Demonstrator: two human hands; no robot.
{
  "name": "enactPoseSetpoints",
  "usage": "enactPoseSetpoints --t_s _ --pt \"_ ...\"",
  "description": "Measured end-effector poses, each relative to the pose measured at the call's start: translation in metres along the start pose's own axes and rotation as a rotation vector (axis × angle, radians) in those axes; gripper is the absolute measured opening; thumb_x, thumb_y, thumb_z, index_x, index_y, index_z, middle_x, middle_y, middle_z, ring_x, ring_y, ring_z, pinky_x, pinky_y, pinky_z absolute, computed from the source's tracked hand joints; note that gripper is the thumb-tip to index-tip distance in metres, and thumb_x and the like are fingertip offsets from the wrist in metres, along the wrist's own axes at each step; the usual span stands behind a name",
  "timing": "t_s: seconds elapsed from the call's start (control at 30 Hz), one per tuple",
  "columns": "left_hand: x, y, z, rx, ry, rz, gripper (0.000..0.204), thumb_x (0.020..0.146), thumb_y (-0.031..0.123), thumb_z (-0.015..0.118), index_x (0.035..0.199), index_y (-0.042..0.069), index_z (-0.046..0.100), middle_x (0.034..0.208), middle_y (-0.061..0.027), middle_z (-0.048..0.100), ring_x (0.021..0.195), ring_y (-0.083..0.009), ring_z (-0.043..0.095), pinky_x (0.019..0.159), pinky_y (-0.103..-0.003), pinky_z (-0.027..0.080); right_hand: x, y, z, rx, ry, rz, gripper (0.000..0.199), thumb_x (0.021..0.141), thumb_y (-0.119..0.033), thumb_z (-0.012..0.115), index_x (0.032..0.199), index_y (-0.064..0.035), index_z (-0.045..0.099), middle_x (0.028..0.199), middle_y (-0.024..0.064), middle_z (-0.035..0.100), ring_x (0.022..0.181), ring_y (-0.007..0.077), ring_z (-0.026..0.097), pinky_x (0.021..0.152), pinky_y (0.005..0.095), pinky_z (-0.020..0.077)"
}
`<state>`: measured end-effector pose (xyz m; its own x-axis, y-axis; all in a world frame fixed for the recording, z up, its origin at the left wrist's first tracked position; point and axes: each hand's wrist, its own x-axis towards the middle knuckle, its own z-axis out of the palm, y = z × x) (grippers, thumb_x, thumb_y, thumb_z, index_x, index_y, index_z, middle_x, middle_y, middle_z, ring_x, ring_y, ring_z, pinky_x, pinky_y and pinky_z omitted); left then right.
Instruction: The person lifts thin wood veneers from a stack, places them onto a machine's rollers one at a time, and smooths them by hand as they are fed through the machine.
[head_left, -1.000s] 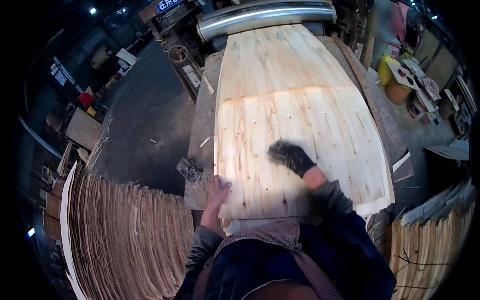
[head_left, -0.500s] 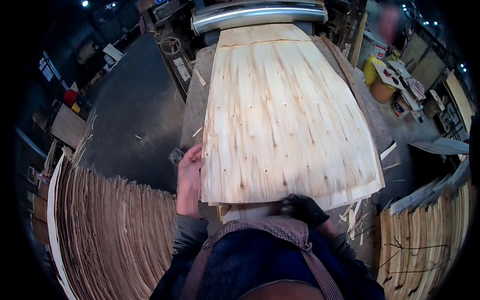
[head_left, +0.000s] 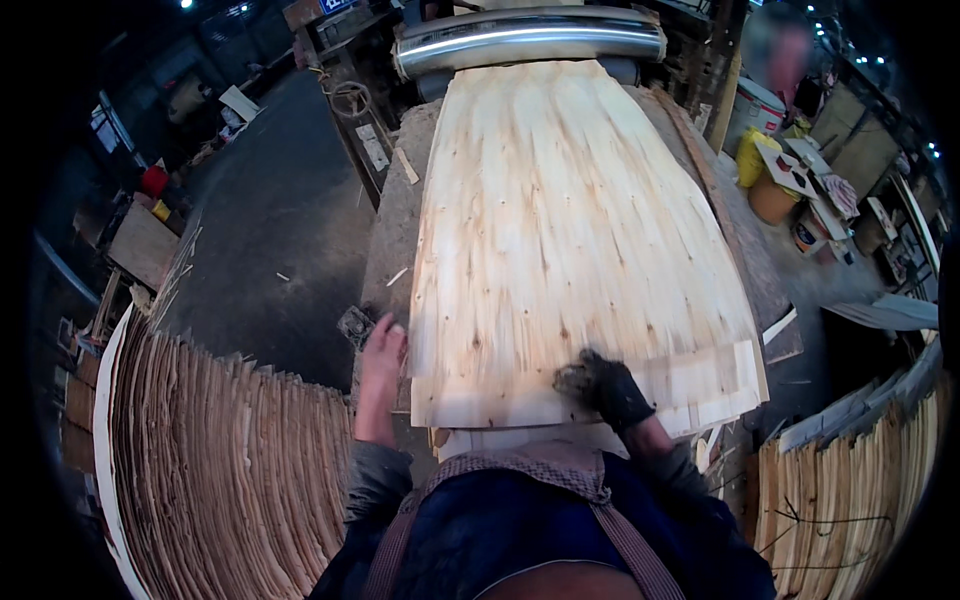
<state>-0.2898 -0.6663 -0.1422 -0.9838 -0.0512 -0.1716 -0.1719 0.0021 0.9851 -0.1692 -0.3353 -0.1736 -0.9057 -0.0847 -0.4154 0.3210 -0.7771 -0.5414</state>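
Note:
A large pale wood veneer sheet (head_left: 560,220) with brown streaks and small knots lies before me, its far end at a shiny metal roller (head_left: 530,42). Beneath its near end, the border of another veneer sheet (head_left: 490,402) shows. My right hand (head_left: 608,390), in a dark glove, rests on the veneer close to the near edge, fingers spread and slightly blurred. Just off the left edge of the sheets is my bare left hand (head_left: 382,365), its fingers raised and apart, holding nothing.
Upright stacks of thin wood sheets stand at my left (head_left: 230,450) and right (head_left: 850,480). A handwheel (head_left: 350,98) sits left of the roller. Wood scraps lie about the bench. To the far right are a yellow bag (head_left: 752,155), buckets and a blurred person (head_left: 785,50).
The top veneer sheet has slid away from me toward the roller, baring the sheet below. My right hand has moved forward onto the veneer; my left hand has come off the edge.

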Motion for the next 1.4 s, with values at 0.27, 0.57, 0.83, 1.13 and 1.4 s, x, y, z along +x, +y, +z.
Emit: enactPoseSetpoints --t_s 0.27,0.57,0.83,1.13,1.4 --pt "-0.026 -0.072 0.032 0.953 -0.017 0.174 0.075 0.077 0.034 0.062 0.13 -0.006 0.028 0.136 -0.0257 0.026 0.128 -0.0336 0.024 0.105 -0.036 0.022 0.136 -0.069 0.02 -0.018 -0.06 -0.072 0.023 0.086 -0.01 0.044 0.106 0.0026 0.043 0.107 0.0266 0.052 0.1 0.0385 0.054 0.085 0.0491 0.0473" --pt "-0.009 -0.086 0.019 0.557 0.032 -0.016 0.075 0.077 0.025 0.064 0.133 -0.004 0.023 0.135 -0.0204 0.03 0.122 -0.0265 0.034 0.098 -0.034 0.031 0.157 -0.044 -0.003 -0.034 -0.351 -0.183 0.032 0.09 -0.013 0.04 0.119 -0.0015 0.035 0.121 0.0239 0.044 0.11 0.0382 0.047 0.094 0.049 0.0397" --pt "-0.004 -0.065 -0.004 0.186 0.071 -0.028 0.052 0.073 -0.002 0.058 0.123 -0.002 0.043 0.11 -0.0102 0.056 0.09 -0.0158 0.057 0.078 -0.025 0.044 0.005 0.013 -0.004 0.007 -0.292 0.205 0.036 0.087 -0.009 0.048 0.121 -0.0032 0.04 0.113 0.0187 0.052 0.106 0.0363 0.051 0.092 0.0493 0.0402" --pt "-0.016 0.024 -0.017 -0.061 -0.044 0.166 0.046 0.071 -0.018 0.043 0.112 -0.001 0.055 0.101 -0.007 0.058 0.088 -0.0132 0.056 0.079 -0.024 0.044 -0.057 0.038 -0.023 -0.022 -0.182 0.292 0.034 0.088 -0.012 0.047 0.118 0.0018 0.042 0.106 0.0194 0.055 0.098 0.0318 0.056 0.086 0.0407 0.0462" --pt "-0.034 0.081 -0.008 -0.24 -0.09 0.172 0.042 0.076 -0.014 0.044 0.116 -0.002 0.051 0.102 -0.0106 0.06 0.091 -0.0157 0.058 0.08 -0.026 0.047 -0.075 0.025 -0.001 -0.153 0.086 0.157 0.021 0.088 -0.01 0.048 0.105 0.0017 0.048 0.095 0.0163 0.057 0.089 0.031 0.059 0.082 0.0397 0.0488"
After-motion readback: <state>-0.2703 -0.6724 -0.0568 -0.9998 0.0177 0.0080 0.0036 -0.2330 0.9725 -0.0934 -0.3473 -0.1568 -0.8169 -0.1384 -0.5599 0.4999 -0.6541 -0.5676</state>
